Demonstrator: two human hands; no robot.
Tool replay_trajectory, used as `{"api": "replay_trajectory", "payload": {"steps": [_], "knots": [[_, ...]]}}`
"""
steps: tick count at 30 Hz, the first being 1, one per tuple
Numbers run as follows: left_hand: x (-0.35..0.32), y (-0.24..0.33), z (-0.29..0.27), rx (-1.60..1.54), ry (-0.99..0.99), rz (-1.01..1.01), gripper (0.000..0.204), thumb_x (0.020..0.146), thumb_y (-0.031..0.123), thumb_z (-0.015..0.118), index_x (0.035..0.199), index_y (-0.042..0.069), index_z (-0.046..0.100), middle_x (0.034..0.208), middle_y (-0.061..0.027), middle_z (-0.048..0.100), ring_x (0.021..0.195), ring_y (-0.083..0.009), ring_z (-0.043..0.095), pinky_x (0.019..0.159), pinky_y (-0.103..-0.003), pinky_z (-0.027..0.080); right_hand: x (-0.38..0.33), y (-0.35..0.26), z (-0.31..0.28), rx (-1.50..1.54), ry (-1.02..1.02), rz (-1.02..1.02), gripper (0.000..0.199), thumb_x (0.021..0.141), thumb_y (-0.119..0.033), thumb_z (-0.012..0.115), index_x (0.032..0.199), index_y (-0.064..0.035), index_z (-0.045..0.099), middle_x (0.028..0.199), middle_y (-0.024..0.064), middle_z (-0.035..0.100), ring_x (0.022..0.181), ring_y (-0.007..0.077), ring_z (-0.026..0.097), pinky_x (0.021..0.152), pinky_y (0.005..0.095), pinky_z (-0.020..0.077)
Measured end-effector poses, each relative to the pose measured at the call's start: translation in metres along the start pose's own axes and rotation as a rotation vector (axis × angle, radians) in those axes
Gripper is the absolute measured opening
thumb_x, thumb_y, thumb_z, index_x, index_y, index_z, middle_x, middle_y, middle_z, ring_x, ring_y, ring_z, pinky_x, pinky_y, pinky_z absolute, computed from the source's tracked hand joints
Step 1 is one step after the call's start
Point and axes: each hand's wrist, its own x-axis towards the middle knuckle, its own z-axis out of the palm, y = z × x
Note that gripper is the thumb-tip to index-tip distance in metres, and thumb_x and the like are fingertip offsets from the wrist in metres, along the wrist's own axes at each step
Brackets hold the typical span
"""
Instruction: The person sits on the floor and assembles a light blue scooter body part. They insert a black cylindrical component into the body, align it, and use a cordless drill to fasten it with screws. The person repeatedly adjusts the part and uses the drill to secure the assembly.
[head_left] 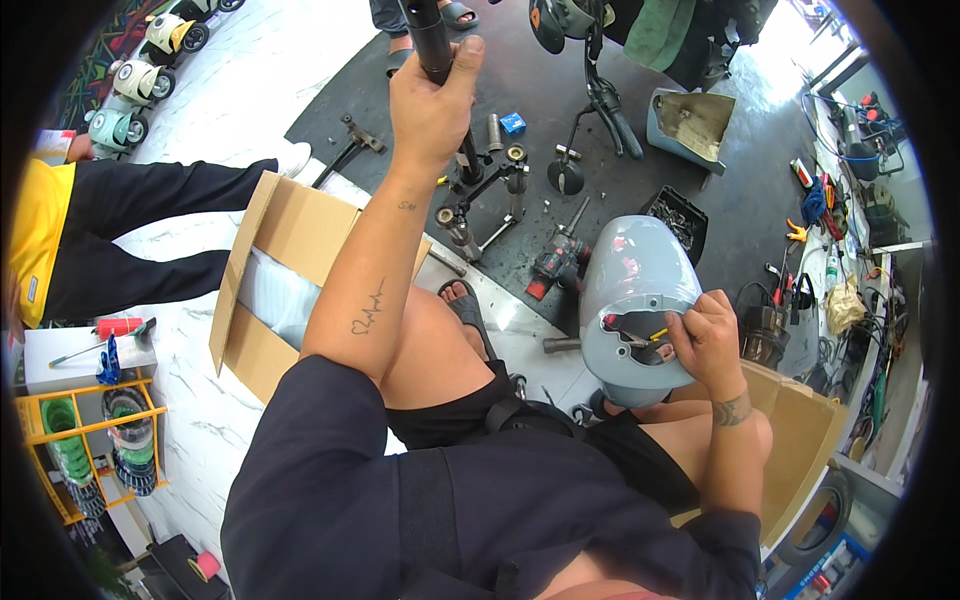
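Bright daylight — glare top right, perhaps overexposed — fisheye bending the edges.

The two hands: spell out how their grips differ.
The left hand is stretched far forward, its grip wrapped whole-fisted around an upright black tube. The right hand stays close over the knee, its fingers working at the opening of a grey-blue scooter cover, beside a yellow-tipped bit; what it grips is unclear. Both are bare.

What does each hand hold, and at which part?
Left hand grips the black tube around its shaft. Right hand holds the grey cover at its opening's edge.
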Motion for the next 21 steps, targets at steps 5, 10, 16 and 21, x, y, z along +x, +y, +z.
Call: {"api": "replay_trajectory", "payload": {"steps": [5, 10, 16, 21], "knots": [[0.0008, -0.0003, 0.0002, -0.001, -0.001, 0.001, 0.034, 0.104, 0.030, 0.081, 0.117, 0.000, 0.071, 0.089, -0.0009, 0.065, 0.071, -0.0093, 0.056, 0.065, -0.028, 0.049, -0.0017, 0.0010, 0.0001, -0.001, -0.001, 0.004, 0.034, 0.088, -0.012, 0.085, 0.064, -0.0055, 0.063, 0.063, 0.0073, 0.053, 0.065, 0.0284, 0.051, 0.065, 0.0410, 0.0429], [0.0001, -0.0004, 0.0005, 0.020, 0.003, 0.010, 0.032, 0.105, 0.028, 0.080, 0.116, -0.001, 0.071, 0.088, -0.0008, 0.064, 0.070, -0.0093, 0.056, 0.064, -0.028, 0.048, -0.0019, 0.0009, -0.0001, 0.003, 0.003, -0.005, 0.034, 0.088, -0.012, 0.086, 0.064, -0.0057, 0.062, 0.064, 0.0074, 0.053, 0.065, 0.0289, 0.051, 0.065, 0.0413, 0.0432], [0.0017, -0.0012, 0.0008, -0.002, 0.014, 0.017, 0.030, 0.105, 0.027, 0.080, 0.112, -0.001, 0.072, 0.082, -0.0013, 0.063, 0.067, -0.0095, 0.056, 0.064, -0.028, 0.048, -0.0014, -0.0010, -0.0001, 0.032, 0.011, 0.014, 0.038, 0.090, -0.007, 0.081, 0.064, -0.0036, 0.054, 0.066, 0.0106, 0.050, 0.066, 0.0324, 0.050, 0.065, 0.0442, 0.0414], [0.0023, 0.0024, 0.0014, -0.011, 0.006, 0.051, 0.030, 0.103, 0.030, 0.082, 0.100, 0.003, 0.069, 0.075, 0.0006, 0.063, 0.065, -0.0074, 0.059, 0.061, -0.026, 0.050, -0.0049, 0.0034, -0.0010, 0.069, -0.019, 0.049, 0.033, 0.101, -0.008, 0.069, 0.071, -0.0029, 0.058, 0.070, 0.0134, 0.051, 0.070, 0.0347, 0.050, 0.066, 0.0465, 0.0412]]}}
